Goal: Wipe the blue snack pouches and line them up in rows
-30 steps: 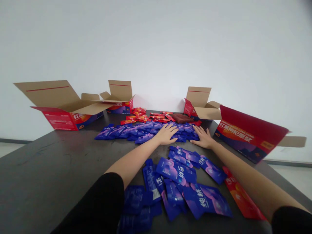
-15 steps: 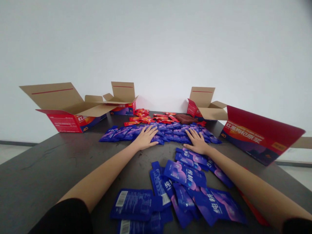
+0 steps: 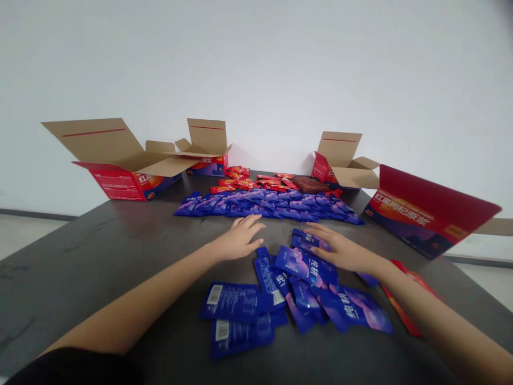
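Note:
My left hand (image 3: 239, 238) is open, fingers apart, above the dark table in front of a long row of overlapping blue pouches (image 3: 264, 205). It holds nothing. My right hand (image 3: 339, 248) is open too, fingers stretched leftward over the upper end of a loose pile of blue pouches (image 3: 308, 267); whether it touches them I cannot tell. Part of that pile is hidden under the hand. Closer to me, two blue pouches with barcodes (image 3: 232, 302) lie face down. A red packet (image 3: 404, 299) lies partly beneath my right forearm.
Open cartons stand at the far left (image 3: 116, 184), back left (image 3: 208, 164), back right (image 3: 320, 167) and right (image 3: 417, 219), flaps raised. Behind the blue row lie small red sachets (image 3: 240, 183) and a brown cloth-like item (image 3: 310, 185). A white wall closes the back.
Both hands have drawn back toward me from the row of blue pouches. The right hand is now over the near pile. The view has tilted slightly down.

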